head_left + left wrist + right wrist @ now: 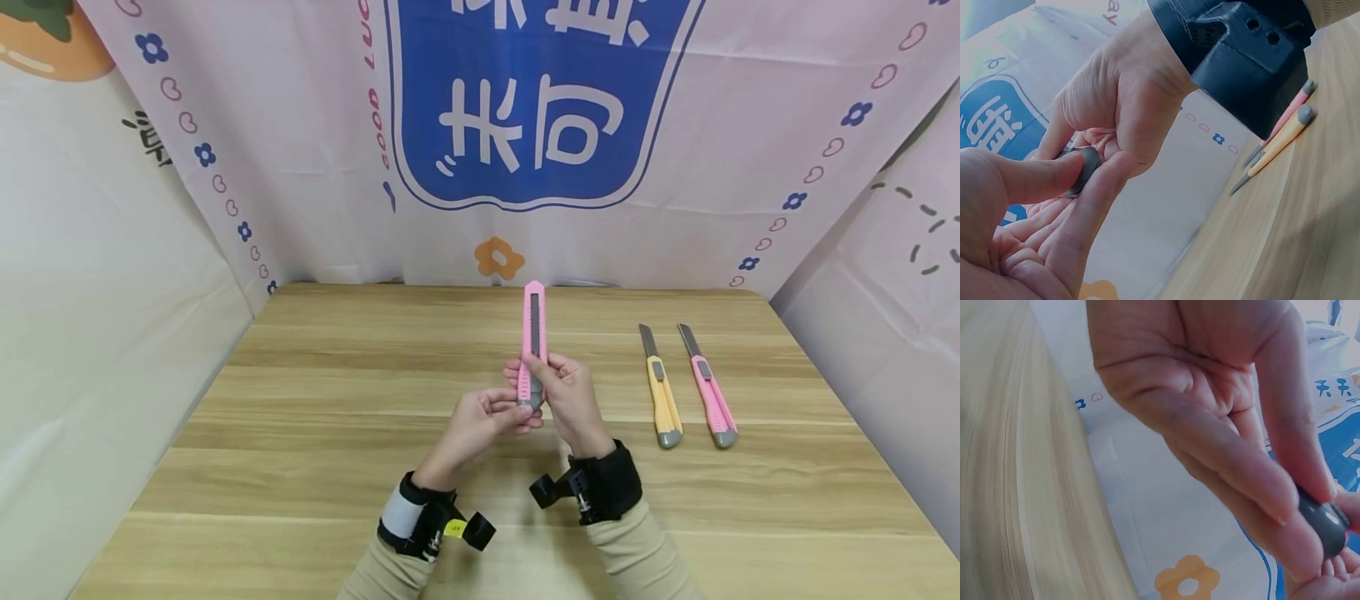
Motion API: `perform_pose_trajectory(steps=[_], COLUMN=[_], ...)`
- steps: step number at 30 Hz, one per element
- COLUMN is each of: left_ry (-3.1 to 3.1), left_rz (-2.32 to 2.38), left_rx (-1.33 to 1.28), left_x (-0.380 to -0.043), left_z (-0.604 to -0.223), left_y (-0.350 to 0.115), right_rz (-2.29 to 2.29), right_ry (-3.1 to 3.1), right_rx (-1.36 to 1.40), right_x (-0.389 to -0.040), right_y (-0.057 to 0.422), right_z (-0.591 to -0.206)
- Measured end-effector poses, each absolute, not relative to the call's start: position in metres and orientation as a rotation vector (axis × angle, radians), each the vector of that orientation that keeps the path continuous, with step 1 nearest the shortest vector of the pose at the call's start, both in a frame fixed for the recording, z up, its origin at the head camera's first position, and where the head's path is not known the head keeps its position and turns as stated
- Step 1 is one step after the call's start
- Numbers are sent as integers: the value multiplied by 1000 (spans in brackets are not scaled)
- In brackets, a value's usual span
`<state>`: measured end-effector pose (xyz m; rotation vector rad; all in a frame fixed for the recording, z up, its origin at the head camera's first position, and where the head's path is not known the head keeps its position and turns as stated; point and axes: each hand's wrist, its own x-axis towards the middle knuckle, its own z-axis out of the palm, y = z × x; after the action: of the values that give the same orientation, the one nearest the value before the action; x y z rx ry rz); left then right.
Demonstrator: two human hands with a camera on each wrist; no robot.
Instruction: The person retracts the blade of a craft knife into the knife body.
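Together, the fingers (pixel 516 416) of the left hand (pixel 477 423) and right hand (pixel 574 398) grip a pink cutter (pixel 533 333).

Your right hand (pixel 573 406) and left hand (pixel 480 422) cover the lower edges of the pink utility knife (pixel 534 321) between them. In the left wrist view, little beyond its grey end cap (pixel 1090 167) shows. The head view's bottom edge cuts off your beige sleeves (pixel 645 554), its top edge the blue emblem (pixel 480 185). You'll find the yellow tag's (pixel 454 528) print too small to read.
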<state>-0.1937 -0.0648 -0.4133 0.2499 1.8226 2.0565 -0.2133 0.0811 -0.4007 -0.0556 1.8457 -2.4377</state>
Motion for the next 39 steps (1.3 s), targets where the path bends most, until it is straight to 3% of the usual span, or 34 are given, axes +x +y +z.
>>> perform_pose_trajectory(steps=[30,39], left_ry=[2012,2082], left_rz=[1974,1990], left_rx=[423,441], left_x=[-193,-189], left_z=[-416,-415], left_y=[-61,-55], right_rz=[-2418,-2324], right_ry=[1853,2263], right_rx=[49,104], right_x=[-214,-211], right_y=[85,84], right_z=[-399,-394])
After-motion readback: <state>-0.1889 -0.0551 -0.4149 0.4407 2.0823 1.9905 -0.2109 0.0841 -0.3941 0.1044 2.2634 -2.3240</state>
